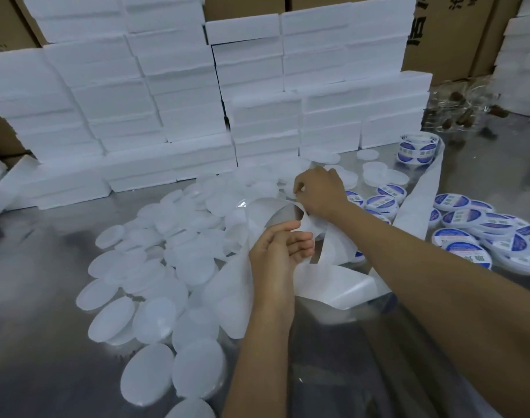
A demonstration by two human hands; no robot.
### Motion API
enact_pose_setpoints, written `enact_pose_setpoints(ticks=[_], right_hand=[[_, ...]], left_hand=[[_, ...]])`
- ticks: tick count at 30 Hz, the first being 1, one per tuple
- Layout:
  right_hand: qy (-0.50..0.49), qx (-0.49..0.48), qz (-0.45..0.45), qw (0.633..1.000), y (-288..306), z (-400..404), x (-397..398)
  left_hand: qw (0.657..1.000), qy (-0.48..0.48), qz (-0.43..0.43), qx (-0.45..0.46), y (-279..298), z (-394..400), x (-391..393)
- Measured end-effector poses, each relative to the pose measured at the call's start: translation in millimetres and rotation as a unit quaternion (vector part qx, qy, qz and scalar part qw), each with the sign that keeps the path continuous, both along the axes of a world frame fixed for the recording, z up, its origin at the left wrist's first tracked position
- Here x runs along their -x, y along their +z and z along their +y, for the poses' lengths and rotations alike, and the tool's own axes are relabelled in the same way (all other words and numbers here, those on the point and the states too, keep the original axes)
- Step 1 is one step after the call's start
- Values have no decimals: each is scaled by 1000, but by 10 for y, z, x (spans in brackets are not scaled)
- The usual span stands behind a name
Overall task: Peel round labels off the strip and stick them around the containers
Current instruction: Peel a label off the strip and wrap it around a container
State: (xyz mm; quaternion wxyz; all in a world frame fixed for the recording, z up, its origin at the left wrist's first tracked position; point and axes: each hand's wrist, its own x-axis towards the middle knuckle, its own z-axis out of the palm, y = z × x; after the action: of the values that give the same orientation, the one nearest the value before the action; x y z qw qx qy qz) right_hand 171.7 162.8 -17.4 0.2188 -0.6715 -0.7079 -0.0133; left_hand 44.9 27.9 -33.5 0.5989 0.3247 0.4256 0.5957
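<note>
At the near edge of the steel counter [46, 357] we log the unlabelled containers [149, 375]: flat, round, translucent white, scattered and overlapping from lower left up toward the middle.

Centre, just beyond: our left hand [280, 251], fingers curled, pinching the white backing strip [333, 285] that loops loosely beneath and around both wrists. A round hole in the strip shows where a label has come off.

Just above it: our right hand [319, 193], fingers curled at the strip's upper fold, apparently pinching a label edge; the label itself is hidden behind the fingers, so we cannot tell how far it is lifted.

Step in hand, as we judge it: peeling. The next move calls for freeing the label cleanly, then picking one bare container and pressing it on.

Possible hindrance: slack strip lying over the nearest containers.

Right of the arms: finished containers with blue labels [484, 224], heaped. Beyond them, the label roll [417, 147] feeding the strip.

Far side: stacked white foam boxes [167, 86], cardboard cartons [438, 31] behind.
</note>
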Motion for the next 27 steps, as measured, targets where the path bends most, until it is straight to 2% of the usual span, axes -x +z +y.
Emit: enact_pose_setpoints(ticks=[5,9,13,20,24,27], right_hand=[[-25,-15,147,989,145,-73,-51],[-29,-19,314,949,370,-156,-168],[4,0,413,911,562,-464,-300],[80,83,500,858,761,-1371,-413],[108,104,531,834,667,-1814,-390],[89,56,541,834,577,-2014,-429]], left_hand=[[1000,-9,-20,6,31,-16,11],[1000,-14,-21,7,48,-19,19],[1000,-21,-23,-2,72,-55,26],[996,-57,-56,-36,338,-184,-50],[985,-98,30,-141,412,-369,-120],[974,-107,87,-177,389,-476,-157]])
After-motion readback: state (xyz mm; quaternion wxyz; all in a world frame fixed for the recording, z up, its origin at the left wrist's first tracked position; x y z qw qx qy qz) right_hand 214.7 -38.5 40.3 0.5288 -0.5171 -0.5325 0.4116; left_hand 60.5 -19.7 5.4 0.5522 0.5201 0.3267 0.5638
